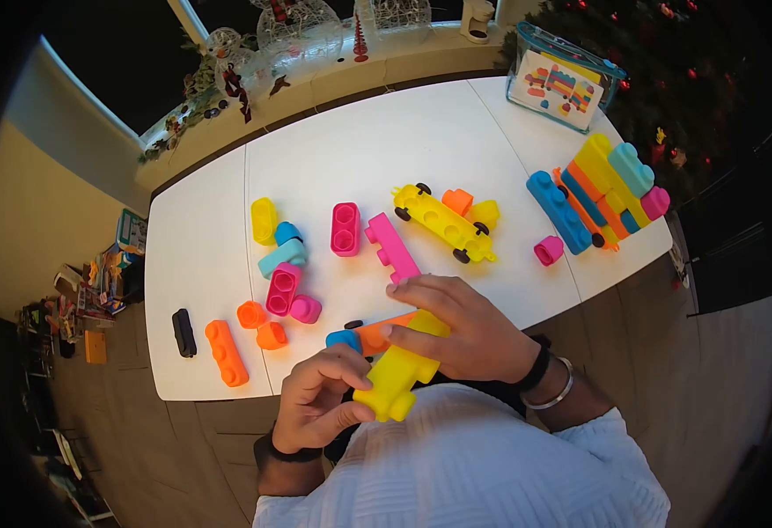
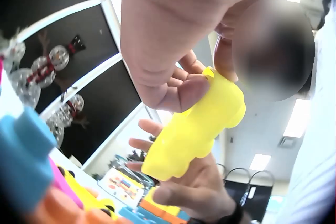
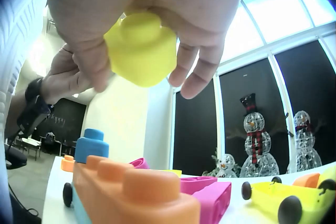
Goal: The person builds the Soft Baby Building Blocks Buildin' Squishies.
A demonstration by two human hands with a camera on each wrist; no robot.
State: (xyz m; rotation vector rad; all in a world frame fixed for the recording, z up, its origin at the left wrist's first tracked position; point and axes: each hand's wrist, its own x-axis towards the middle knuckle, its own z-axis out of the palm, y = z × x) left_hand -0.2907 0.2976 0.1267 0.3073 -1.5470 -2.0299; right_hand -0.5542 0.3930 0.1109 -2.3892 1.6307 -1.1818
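A long yellow building block (image 1: 399, 365) with rounded studs is held up in front of the person's chest. My left hand (image 1: 320, 400) pinches one end between thumb and fingers, as the left wrist view of the yellow block (image 2: 194, 124) shows. At the other end, my right hand (image 1: 470, 330) spreads its fairly straight fingers around the block, its thumb crossing over it. Seen from the right wrist, the block's studded end (image 3: 142, 50) lies between thumb and fingers. Below the hands stands a wheeled piece with orange blocks (image 3: 131, 187) and a blue block (image 3: 92, 145).
Pink blocks (image 1: 345, 231) and a yellow wheeled base (image 1: 443, 223) lie mid-table. Several loose blocks, including an orange one (image 1: 227, 354), and a black piece (image 1: 183, 333) are at left. A multicoloured block assembly (image 1: 610, 189) and a clear bag (image 1: 558, 84) stand at right.
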